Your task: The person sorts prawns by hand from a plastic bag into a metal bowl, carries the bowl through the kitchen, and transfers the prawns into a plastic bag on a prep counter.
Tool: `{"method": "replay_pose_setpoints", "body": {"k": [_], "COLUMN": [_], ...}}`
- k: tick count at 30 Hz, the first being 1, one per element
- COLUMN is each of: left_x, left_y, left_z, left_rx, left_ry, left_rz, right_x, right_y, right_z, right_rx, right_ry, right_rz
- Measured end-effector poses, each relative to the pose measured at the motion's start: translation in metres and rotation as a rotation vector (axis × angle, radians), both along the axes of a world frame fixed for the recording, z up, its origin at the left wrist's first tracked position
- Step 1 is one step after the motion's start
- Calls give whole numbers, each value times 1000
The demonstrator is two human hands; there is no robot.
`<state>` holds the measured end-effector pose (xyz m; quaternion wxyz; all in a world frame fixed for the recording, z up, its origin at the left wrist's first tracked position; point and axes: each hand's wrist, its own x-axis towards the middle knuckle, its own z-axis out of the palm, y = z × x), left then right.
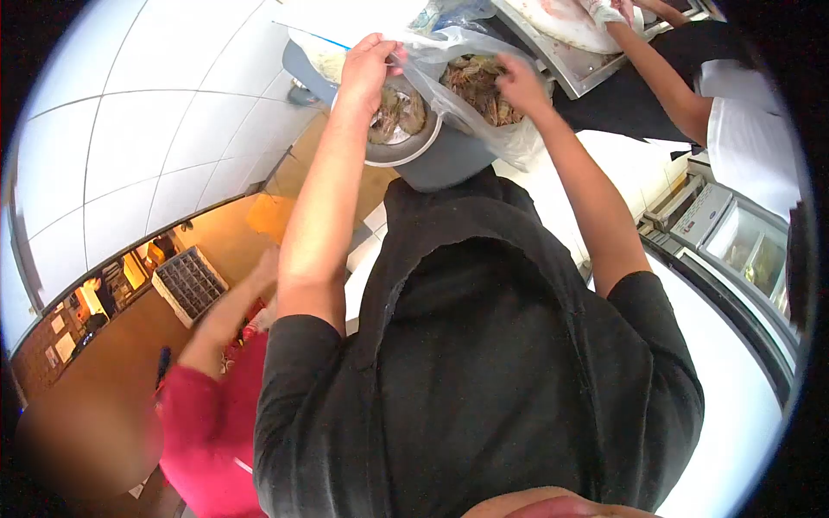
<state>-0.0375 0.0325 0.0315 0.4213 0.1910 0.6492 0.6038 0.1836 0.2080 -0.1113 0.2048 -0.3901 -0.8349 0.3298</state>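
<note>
White wall tiles [138, 129] ran along the left side, w/ a crate [190, 285] on the floor beyond & a person in red [211, 423] nearby. L grip [373, 65] was closed, fingertips pinching the edge of a clear plastic bag [518, 142], just above a round bowl [406, 161] w/ pale shrimp [410, 116] in it. R grip [521, 85] was at the bag's mouth, fingers partly curled over the darker shellfish [475, 86] inside; motion blur, so can't tell how wide or if it held any. Grey container [445, 168] sat under/beside bowl & bag. Upper right, a co-worker's hands [611, 12] were at a metal tray [591, 79], well apart.
</note>
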Motion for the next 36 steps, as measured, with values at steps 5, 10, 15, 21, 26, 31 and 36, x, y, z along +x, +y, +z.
{"method": "replay_pose_setpoints", "body": {"k": [5, 10, 15, 21, 26, 31, 36], "left_x": [10, 9, 8, 13, 12, 9, 3], "left_y": [11, 12, 3, -2, -3, -8, -6], "left_z": [13, 8, 6, 1, -3, -5, -4], "left_rx": [65, 78, 35, 31, 17, 29, 54], "left_ry": [-17, 4, 29, 25, 60, 56, 35], "left_rz": [-14, -20, 5, 52, 17, 35, 62], "right_x": [-10, -32, -54, -65, -66, -39, 0], "right_y": [30, 30, 36, 50, 74, 41, -12], "right_z": [31, 6, 7, -22, -55, 76, 93], "right_rx": [52, 122, 17, 79, 136, 186, -464], "right_ry": [-36, -312, -583, -619, -693, -509, -118], "right_rz": [187, 376, 442, 635, 651, 526, 391]}}
